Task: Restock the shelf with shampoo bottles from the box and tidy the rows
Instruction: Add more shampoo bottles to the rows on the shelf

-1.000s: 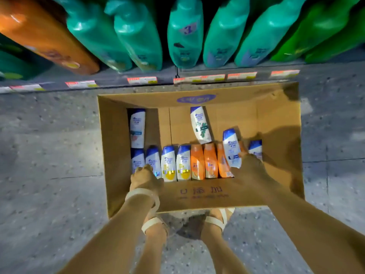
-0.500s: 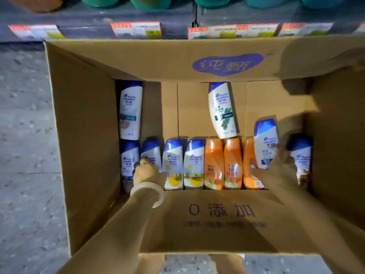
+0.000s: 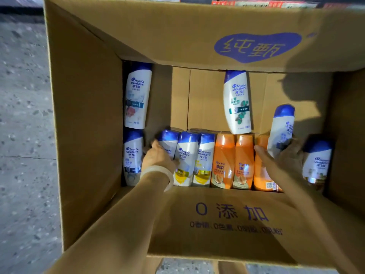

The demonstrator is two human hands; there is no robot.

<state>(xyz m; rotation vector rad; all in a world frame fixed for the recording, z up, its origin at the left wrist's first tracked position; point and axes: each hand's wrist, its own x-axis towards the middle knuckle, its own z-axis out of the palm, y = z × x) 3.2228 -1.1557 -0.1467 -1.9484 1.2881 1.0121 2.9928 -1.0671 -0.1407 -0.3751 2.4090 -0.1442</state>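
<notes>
Speckled floor [image 3: 23,115], cardboard box [image 3: 83,115] opened up
white bottle [image 3: 167,144] is gripped by left hand [image 3: 158,157]; another white bottle [image 3: 281,129] gripped by right hand [image 3: 284,157]

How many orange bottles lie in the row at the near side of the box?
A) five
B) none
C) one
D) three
D: three orange bottles lie side by side in the cardboard box, between the white bottles with yellow labels and the right hand.
</notes>
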